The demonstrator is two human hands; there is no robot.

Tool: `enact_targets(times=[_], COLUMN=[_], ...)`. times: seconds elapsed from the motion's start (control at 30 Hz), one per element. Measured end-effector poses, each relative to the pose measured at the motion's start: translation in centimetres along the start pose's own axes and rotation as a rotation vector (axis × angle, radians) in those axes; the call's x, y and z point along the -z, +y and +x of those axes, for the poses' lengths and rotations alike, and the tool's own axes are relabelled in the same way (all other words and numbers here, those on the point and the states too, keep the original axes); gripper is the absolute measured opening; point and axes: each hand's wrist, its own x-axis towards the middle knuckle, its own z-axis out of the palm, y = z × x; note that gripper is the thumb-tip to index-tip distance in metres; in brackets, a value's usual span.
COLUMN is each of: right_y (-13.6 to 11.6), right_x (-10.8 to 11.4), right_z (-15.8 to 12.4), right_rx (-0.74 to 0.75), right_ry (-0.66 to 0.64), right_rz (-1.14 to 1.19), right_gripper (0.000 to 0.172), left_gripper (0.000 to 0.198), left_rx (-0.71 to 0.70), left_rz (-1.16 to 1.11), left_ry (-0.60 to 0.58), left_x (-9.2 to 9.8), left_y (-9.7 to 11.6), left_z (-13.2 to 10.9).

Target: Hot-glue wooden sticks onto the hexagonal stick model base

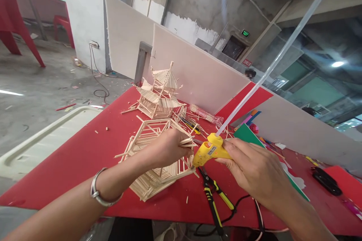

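Observation:
My right hand (251,165) is wrapped round a yellow hot glue gun (206,152), and a long clear glue stick (268,69) juts up from its back. The gun's nozzle points down at the right side of an open wooden-stick frame (144,186); whether it touches is unclear. Over that frame my left hand (169,147) is closed on a few short wooden sticks (186,142), the fingertips close to the nozzle. Behind stands a tiered pagoda model (164,101) of the same sticks, with a pointed roof. Yellow-and-black pliers (212,196) lie just below the gun.
A red-topped table (98,150) bears everything. Loose sticks, a utility knife (190,125) and a plastic-wrapped stick bundle (206,113) lie behind the frame. Rightward are a green board (249,135) and a black case (326,181). Pale upright boards (195,71) line the back. A black cable (234,211) hangs near the front edge.

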Motion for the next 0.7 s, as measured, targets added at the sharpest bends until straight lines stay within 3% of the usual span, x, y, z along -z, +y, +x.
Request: enact_targets(times=[0.23,0.4,0.7], right_y=[-0.18,-0.12,-0.24], right_x=[0.26,0.26,0.22], right_z=[0.19,0.18,0.22], right_rx=[0.002,0.004,-0.005], right_ry=[-0.022,-0.046,-0.061], right_rz=[-0.019,-0.011,-0.006], right_gripper=[0.023,0.023,0.024], left_gripper=[0.024,0.026,0.009], left_rx=[-0.065,-0.03,-0.052], left_rz=[-0.008,0.005,-0.094], left_ry=[0.025,0.026,0.062], left_x=[-0.18,-0.05,0.01], left_y=[-0.31,-0.08,0.11], left_z=[0.05,0.02,-0.41])
